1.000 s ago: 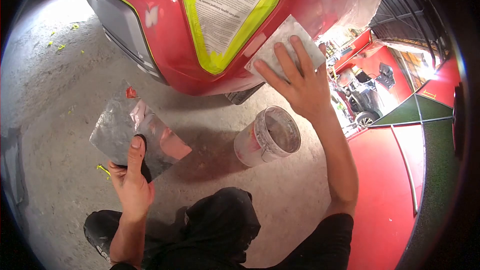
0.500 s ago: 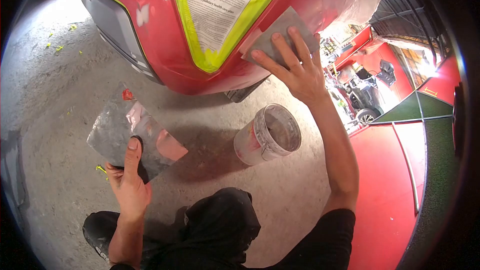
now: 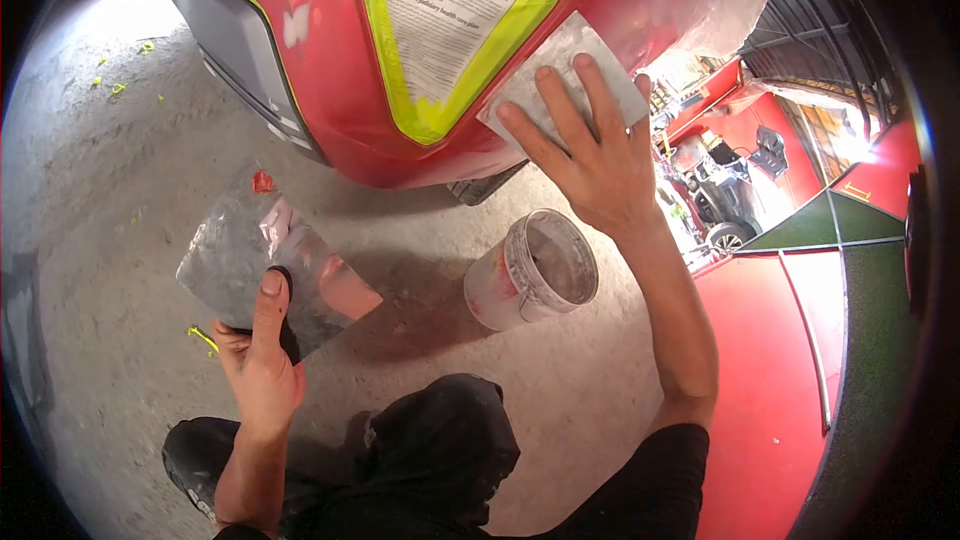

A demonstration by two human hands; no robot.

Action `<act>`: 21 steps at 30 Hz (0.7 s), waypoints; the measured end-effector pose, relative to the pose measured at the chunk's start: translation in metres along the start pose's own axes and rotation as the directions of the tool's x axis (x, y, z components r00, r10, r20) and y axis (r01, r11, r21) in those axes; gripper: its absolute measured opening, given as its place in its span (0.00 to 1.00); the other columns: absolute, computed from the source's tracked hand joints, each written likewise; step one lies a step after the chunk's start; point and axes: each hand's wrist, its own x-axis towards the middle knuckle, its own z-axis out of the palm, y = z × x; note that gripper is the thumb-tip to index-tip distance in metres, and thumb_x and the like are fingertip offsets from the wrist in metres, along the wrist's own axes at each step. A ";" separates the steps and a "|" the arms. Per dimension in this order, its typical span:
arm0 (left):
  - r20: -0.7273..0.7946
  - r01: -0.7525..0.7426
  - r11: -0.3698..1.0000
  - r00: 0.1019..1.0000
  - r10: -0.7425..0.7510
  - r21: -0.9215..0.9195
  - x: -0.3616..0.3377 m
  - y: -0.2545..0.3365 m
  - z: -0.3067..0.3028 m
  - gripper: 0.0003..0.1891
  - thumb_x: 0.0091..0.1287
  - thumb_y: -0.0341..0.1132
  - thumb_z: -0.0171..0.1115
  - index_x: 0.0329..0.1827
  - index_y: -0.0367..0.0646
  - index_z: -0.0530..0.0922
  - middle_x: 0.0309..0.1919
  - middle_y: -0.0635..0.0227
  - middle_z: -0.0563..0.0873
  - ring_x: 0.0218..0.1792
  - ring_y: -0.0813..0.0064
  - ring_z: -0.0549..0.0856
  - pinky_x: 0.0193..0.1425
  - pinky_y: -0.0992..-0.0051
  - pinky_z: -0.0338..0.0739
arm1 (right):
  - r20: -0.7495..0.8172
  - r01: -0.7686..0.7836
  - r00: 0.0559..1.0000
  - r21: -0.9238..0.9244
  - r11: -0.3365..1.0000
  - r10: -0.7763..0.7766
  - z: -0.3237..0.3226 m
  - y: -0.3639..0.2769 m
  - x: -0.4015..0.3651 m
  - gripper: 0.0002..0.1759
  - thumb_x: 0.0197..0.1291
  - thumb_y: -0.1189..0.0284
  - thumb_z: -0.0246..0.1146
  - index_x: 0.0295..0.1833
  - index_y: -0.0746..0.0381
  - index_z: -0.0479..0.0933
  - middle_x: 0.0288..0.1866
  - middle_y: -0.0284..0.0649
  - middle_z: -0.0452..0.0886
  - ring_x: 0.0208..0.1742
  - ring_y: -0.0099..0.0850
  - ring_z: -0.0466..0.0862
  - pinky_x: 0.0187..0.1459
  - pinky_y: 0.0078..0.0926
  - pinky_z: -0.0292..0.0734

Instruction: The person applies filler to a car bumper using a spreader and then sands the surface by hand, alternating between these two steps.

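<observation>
My left hand (image 3: 268, 370) grips the dark handle of a flat metal putty board (image 3: 225, 255), thumb on top. Pinkish body filler (image 3: 347, 290) is smeared on the board's right side, with a paler dab higher up. My right hand (image 3: 605, 165) holds a thin metal putty spreader (image 3: 567, 50) against the red bumper (image 3: 330, 110), its fingers spread over the sheet and its thumb largely out of sight. The spreader lies just right of a lamp opening masked with newspaper (image 3: 440, 0) and yellow-green tape (image 3: 425, 125).
A filler-stained bucket (image 3: 515, 280) stands on the concrete floor (image 3: 120, 200) between my arms, below the bumper. My knee (image 3: 450, 430) is near it. At right are red panels (image 3: 760, 360) and a partly dismantled vehicle (image 3: 725, 190). Bits of yellow tape (image 3: 203, 338) lie on the floor.
The spreader has changed its tilt and now looks brighter. The pink strip seen beside its left edge no longer shows. My left hand and the board have barely shifted.
</observation>
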 end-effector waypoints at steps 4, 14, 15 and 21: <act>0.006 -0.015 1.000 1.000 0.015 -0.009 0.001 -0.001 -0.001 0.09 0.70 0.33 0.68 0.47 0.38 0.84 0.43 0.72 0.87 0.43 0.84 0.83 0.52 0.81 0.75 | 0.076 -0.051 0.996 0.026 0.998 0.049 0.002 -0.004 -0.003 0.25 0.64 0.63 0.57 0.68 0.38 0.76 0.71 0.35 0.72 0.72 0.45 0.69 0.68 0.64 0.59; 0.002 0.010 1.000 1.000 -0.010 -0.004 0.002 -0.002 0.000 0.08 0.70 0.33 0.67 0.47 0.38 0.84 0.43 0.71 0.87 0.44 0.83 0.83 0.54 0.80 0.75 | 0.088 -0.049 0.995 -0.024 0.999 0.051 0.008 -0.002 -0.010 0.26 0.63 0.63 0.58 0.68 0.36 0.75 0.71 0.34 0.72 0.72 0.43 0.69 0.69 0.64 0.60; 0.007 0.014 1.000 1.000 -0.014 -0.009 0.002 -0.001 0.000 0.08 0.70 0.33 0.67 0.47 0.38 0.84 0.43 0.71 0.87 0.44 0.83 0.83 0.54 0.80 0.75 | 0.093 -0.049 0.994 -0.022 0.999 0.051 0.009 -0.001 -0.014 0.27 0.63 0.63 0.58 0.68 0.36 0.75 0.71 0.34 0.73 0.72 0.44 0.69 0.69 0.64 0.60; -0.020 0.011 1.000 1.000 -0.011 -0.025 0.002 0.001 -0.001 0.08 0.70 0.32 0.67 0.47 0.38 0.83 0.44 0.70 0.87 0.45 0.83 0.83 0.56 0.79 0.75 | 0.105 -0.080 0.991 0.007 0.997 0.079 -0.005 -0.004 -0.030 0.25 0.59 0.64 0.60 0.65 0.42 0.76 0.66 0.36 0.75 0.69 0.46 0.72 0.59 0.63 0.70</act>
